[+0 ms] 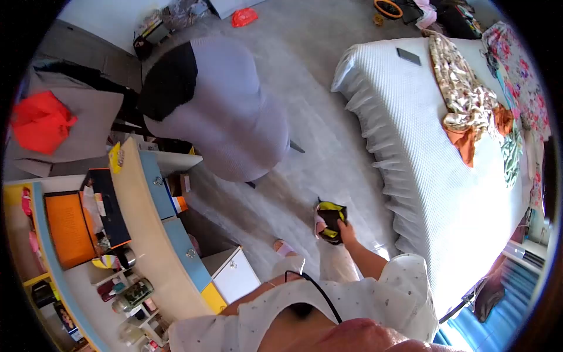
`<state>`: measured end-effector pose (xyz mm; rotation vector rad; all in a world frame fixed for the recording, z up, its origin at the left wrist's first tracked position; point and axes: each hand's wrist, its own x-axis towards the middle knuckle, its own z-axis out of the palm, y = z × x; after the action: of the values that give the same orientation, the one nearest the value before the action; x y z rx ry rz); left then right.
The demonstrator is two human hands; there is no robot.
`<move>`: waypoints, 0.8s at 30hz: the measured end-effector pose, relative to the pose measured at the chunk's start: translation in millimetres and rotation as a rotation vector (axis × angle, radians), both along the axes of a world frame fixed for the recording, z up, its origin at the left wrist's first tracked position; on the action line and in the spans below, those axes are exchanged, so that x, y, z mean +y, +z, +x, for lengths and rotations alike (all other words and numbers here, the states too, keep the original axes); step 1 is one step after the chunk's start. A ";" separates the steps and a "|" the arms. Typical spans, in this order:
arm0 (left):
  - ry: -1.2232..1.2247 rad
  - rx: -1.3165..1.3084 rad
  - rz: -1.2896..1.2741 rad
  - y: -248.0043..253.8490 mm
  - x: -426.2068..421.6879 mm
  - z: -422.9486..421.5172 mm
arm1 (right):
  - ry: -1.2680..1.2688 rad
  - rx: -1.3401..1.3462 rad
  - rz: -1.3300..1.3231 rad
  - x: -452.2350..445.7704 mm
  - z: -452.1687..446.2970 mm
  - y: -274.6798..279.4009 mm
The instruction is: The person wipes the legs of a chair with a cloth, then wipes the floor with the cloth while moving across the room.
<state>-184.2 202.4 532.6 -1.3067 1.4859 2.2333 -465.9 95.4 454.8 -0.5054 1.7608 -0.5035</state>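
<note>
Head camera: starting from the far left of my feed, I have pink items (28, 202) in a narrow compartment along the wall, with a red bundle (44, 123) on a grey surface above them. Next comes an orange panel (67, 226) beside a dark, orange-edged tray (119, 220), which holds papers and small packets I can't read from here. Below that tray, small bottles (107, 290) crowd around a glass jar (136, 294) that is tipped on its side; something green shows through it. The pale curved table (146, 234) runs alongside, with two blue drawer fronts (183, 249) beneath its edge and, just past them, a white cabinet front (237, 273). Further over, a chair (229, 117) in a grey-purple cover carries a black cloth (173, 82) on its back, and a red plastic bag (244, 17) lies on the floor beyond. I can see my left forearm (249, 297) low in the view, but its fingers are hidden, so I cannot tell how they stand. Right of that, my right hand (347, 232) has its fingers clamped on the near side of a black-and-yellow pouch (330, 218), held in front of the legs, over a pink slipper (319, 227); I can't make out its contents. At the right, the white-covered bed (404, 146) bears a phone (409, 56) and heaped clothes (460, 88).
</note>
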 end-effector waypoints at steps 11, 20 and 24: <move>0.227 0.096 0.067 161.0 -157.9 -47.1 | -0.414 0.352 0.046 137.4 -168.6 92.0; -0.139 0.103 0.198 211.0 -211.1 -80.3 | -1.055 0.462 0.035 333.2 -82.5 122.0; -0.304 0.119 0.242 201.6 -193.7 -84.8 | -1.282 0.534 0.170 402.4 -1.8 131.7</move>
<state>-269.0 8.7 734.1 -0.8307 1.2961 2.2331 -467.7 497.9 586.5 0.7807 2.4833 -1.1377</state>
